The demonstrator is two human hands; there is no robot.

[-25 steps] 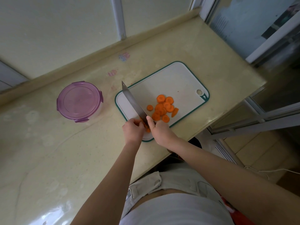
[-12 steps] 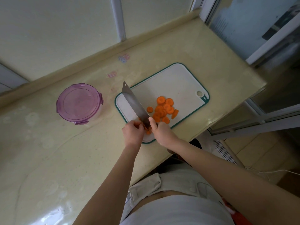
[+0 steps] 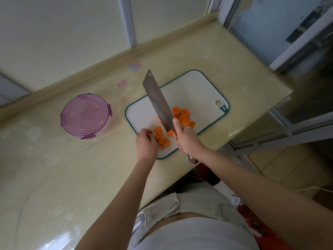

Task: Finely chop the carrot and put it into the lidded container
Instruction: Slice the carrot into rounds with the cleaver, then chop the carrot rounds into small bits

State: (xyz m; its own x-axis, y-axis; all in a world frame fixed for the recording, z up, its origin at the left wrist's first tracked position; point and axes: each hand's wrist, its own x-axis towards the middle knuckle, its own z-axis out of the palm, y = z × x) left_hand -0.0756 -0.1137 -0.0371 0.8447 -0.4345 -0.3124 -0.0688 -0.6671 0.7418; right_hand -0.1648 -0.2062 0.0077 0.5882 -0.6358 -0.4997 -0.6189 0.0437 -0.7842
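Observation:
A white cutting board [image 3: 194, 89] with a teal rim lies on the counter. Orange carrot slices [image 3: 182, 115] are heaped near its middle, and smaller cut carrot pieces [image 3: 162, 139] lie at its near corner. My right hand [image 3: 187, 139] grips the handle of a cleaver [image 3: 156, 100], whose blade is lifted and tilted above the board. My left hand [image 3: 146, 145] rests on the board beside the small pieces with loosely curled fingers, holding nothing that I can see. The round container with its purple lid [image 3: 84, 116] clipped on stands left of the board.
The beige counter [image 3: 72, 177] runs along a wall at the back and ends in an edge just right of and in front of the board. A window frame and floor lie beyond that edge. Small stickers [image 3: 134, 65] mark the counter behind the board.
The cleaver has risen off the board and turned so its flat side shows. My left hand has drawn back from the blade, uncovering the small cut pieces.

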